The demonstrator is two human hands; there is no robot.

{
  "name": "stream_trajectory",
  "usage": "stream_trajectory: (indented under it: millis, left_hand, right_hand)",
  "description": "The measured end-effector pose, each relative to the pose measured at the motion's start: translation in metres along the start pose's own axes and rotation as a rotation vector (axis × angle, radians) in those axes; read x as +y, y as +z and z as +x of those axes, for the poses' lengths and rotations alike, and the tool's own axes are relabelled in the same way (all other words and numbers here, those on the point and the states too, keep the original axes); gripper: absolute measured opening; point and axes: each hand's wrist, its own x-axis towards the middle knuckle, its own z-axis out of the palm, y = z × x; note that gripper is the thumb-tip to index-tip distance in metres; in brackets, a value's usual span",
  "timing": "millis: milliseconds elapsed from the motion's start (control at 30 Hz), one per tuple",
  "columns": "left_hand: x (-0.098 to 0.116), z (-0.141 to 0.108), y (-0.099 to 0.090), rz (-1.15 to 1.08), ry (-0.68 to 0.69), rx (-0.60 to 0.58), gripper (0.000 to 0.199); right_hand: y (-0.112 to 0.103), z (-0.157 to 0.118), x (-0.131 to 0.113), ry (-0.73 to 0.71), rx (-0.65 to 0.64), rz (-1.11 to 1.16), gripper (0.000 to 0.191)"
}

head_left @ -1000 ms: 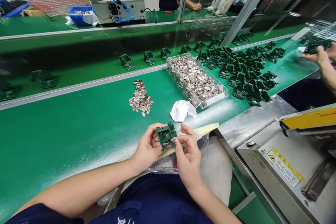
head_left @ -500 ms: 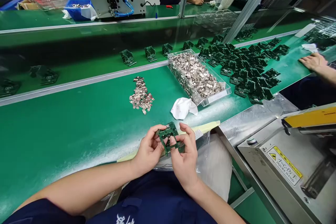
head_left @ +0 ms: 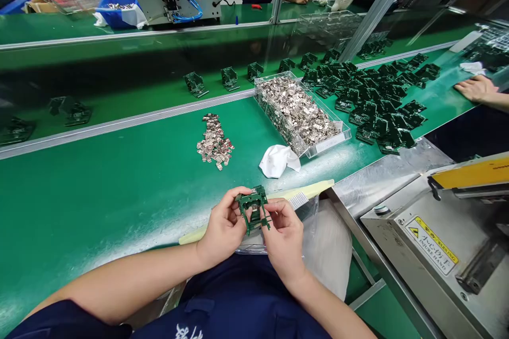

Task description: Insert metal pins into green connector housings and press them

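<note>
Both my hands hold one small green circuit board frame (head_left: pixel 254 210) just above the near edge of the green bench. My left hand (head_left: pixel 222 229) grips its left side with thumb and fingers. My right hand (head_left: pixel 283 233) pinches its right side and lower edge. The board is tilted toward me, and what lies behind it is hidden. A loose pile of small metal clips (head_left: pixel 214 143) lies on the bench ahead of my hands. A clear tray (head_left: pixel 336 138) full of the same clips stands to the right of that pile.
A white cloth (head_left: pixel 277 160) lies beside the tray. Many green boards (head_left: pixel 374 100) are heaped at the right, and several ride the conveyor (head_left: pixel 119 92). Another person's hand (head_left: pixel 475 88) rests far right. A metal machine with a yellow warning label (head_left: pixel 431 246) stands at my right.
The green board has been turned in my hands from flat-facing to more edge-on. The other person's hand at the far right has dropped from holding boards to resting on the bench.
</note>
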Motion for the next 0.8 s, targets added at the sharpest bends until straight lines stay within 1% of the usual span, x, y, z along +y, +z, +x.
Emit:
stream_trajectory:
  millis: [133,300,400,467,533,567,600,633,700,733,800]
  left_hand:
    - [0.000,-0.004,0.002,0.008,-0.003,0.007,0.024]
    - [0.002,-0.010,0.008,0.041,0.005,-0.031,0.024]
    - [0.003,-0.008,0.013,0.045,0.007,-0.064,0.024]
    - [0.003,-0.001,0.018,0.003,-0.019,-0.067,0.027]
    - [0.002,0.011,0.027,-0.062,-0.040,-0.041,0.033]
    - [0.001,0.018,0.034,-0.091,-0.043,-0.024,0.036]
    - [-0.001,0.025,0.042,-0.115,-0.043,-0.017,0.038]
    - [-0.004,0.032,0.051,-0.137,-0.041,-0.022,0.040]
    - [-0.011,0.043,0.070,-0.190,-0.049,-0.059,0.042]
    - [-0.015,0.047,0.080,-0.223,-0.064,-0.084,0.043]
    - [-0.023,0.050,0.093,-0.284,-0.099,-0.123,0.045]
  right_hand:
    - [0.000,-0.005,0.001,0.024,0.020,0.033,0.007]
    - [-0.005,-0.012,-0.001,0.041,0.048,0.074,0.010]
    - [-0.020,-0.018,-0.002,0.069,0.056,0.049,0.009]
    - [-0.037,-0.023,0.002,0.070,0.135,0.003,0.013]
    - [-0.057,-0.029,0.012,0.081,0.263,-0.064,0.017]
    - [-0.065,-0.031,0.019,0.109,0.304,-0.093,0.019]
    - [-0.071,-0.033,0.026,0.151,0.307,-0.110,0.022]
    - [-0.075,-0.033,0.033,0.196,0.272,-0.116,0.024]
    - [-0.074,-0.031,0.043,0.248,0.163,-0.107,0.030]
    - [-0.070,-0.029,0.047,0.247,0.120,-0.100,0.032]
    - [-0.060,-0.023,0.051,0.216,0.088,-0.091,0.033]
